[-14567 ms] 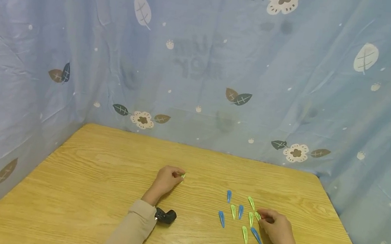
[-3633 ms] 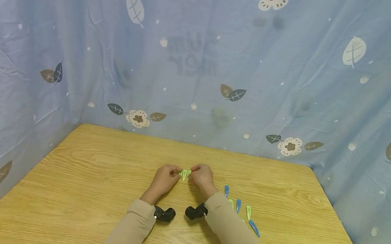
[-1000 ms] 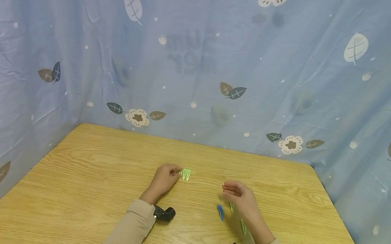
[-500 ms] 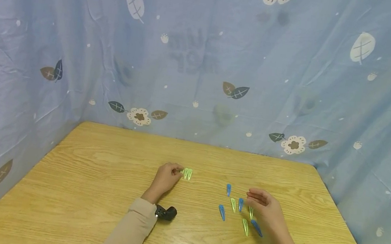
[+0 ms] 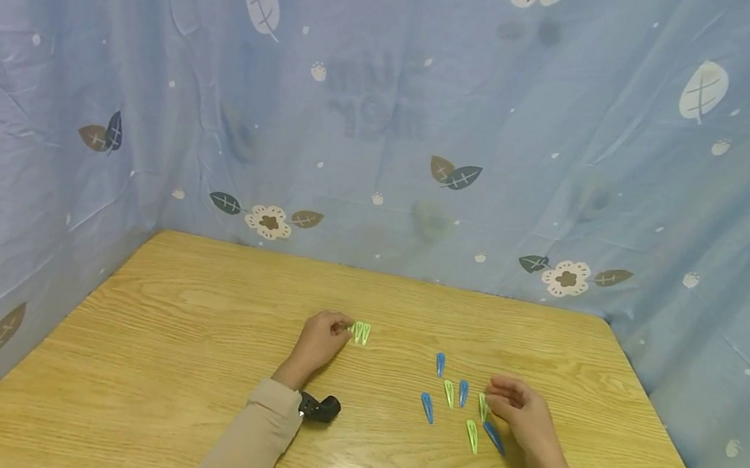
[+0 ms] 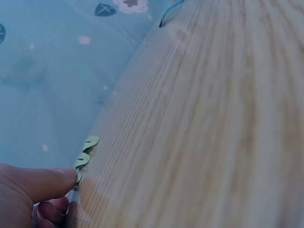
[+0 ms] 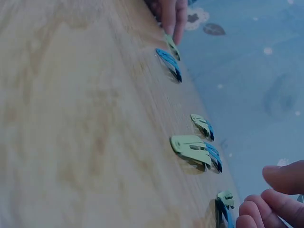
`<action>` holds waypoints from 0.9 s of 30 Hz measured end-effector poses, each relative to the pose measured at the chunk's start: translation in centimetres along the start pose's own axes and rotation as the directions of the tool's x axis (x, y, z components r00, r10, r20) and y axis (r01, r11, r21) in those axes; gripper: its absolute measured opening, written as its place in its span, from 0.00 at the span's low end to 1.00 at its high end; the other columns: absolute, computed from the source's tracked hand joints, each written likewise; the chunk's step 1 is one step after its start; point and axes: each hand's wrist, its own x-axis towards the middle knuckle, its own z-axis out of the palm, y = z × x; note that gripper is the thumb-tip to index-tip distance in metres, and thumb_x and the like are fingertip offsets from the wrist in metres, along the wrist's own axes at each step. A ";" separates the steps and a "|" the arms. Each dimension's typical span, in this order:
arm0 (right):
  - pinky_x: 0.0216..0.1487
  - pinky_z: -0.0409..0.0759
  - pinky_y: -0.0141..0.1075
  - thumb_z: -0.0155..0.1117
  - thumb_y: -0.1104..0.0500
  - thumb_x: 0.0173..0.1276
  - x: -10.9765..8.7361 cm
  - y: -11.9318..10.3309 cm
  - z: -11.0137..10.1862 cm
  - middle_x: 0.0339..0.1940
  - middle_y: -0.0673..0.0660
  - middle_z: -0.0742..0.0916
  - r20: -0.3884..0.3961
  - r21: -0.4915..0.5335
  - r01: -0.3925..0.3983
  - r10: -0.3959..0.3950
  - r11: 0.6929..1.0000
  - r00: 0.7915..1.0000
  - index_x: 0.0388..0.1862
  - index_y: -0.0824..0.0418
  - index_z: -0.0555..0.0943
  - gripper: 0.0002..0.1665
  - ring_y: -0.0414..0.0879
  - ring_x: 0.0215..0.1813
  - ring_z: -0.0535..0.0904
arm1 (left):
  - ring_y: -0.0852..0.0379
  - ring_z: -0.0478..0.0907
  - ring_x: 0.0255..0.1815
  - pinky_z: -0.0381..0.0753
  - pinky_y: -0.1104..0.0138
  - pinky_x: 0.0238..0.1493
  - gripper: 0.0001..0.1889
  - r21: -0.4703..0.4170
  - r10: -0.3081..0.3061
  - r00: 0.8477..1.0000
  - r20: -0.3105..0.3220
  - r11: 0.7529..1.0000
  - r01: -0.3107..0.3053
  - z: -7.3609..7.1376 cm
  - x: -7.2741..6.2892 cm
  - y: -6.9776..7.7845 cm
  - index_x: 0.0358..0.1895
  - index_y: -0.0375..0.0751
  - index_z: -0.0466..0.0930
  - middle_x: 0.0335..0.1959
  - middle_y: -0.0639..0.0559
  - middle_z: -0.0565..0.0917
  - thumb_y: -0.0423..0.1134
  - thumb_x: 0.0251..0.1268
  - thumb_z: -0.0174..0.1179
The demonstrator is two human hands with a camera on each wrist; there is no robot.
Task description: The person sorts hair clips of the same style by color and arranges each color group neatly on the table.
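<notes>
Green clips (image 5: 365, 333) beside hands (image 5: 321, 338), blue clips (image 5: 463, 393) nearer right.

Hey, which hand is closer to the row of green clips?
Left. The left hand is at the row's left end, pinching the end clip; the right hand is well off to the right, by the scattered clips.

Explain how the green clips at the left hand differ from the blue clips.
The green clips form a close row; the blue clips lie scattered. The green clips look nearly parallel; the blue clips tilt differently. The left hand touches one of the green clips but no blue clips. Both share a tapered shape.
</notes>
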 end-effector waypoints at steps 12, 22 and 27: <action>0.42 0.77 0.27 0.65 0.66 0.64 0.0 0.7 0.5 0.50 0.65 0.82 -0.032 -0.126 0.058 -0.063 0.990 0.997 0.56 0.73 0.74 0.23 0.50 0.48 0.79 | 0.57 0.68 0.29 0.71 0.66 0.30 0.10 0.004 -0.010 1.000 0.001 1.000 0.010 0.0 -0.2 0.3 0.46 0.35 0.85 0.29 0.50 0.76 0.32 0.62 0.63; 0.38 0.78 0.29 0.67 0.68 0.60 0.0 0.3 0.8 0.46 0.61 0.82 -0.028 -0.254 0.064 -0.074 0.965 0.997 0.53 0.71 0.76 0.21 0.50 0.45 0.78 | 0.58 0.68 0.28 0.70 0.67 0.29 0.11 0.006 0.005 1.000 -0.003 1.000 -0.005 -0.1 -0.1 0.3 0.46 0.34 0.84 0.29 0.50 0.76 0.32 0.61 0.64; 0.32 0.77 0.30 0.67 0.69 0.59 0.2 -0.2 0.7 0.41 0.59 0.82 -0.023 -0.283 0.056 -0.066 0.958 0.998 0.49 0.71 0.78 0.18 0.48 0.40 0.77 | 0.59 0.68 0.27 0.70 0.68 0.28 0.11 0.011 0.022 1.000 -0.010 1.000 -0.022 0.1 -0.2 0.1 0.45 0.34 0.85 0.28 0.50 0.76 0.31 0.61 0.64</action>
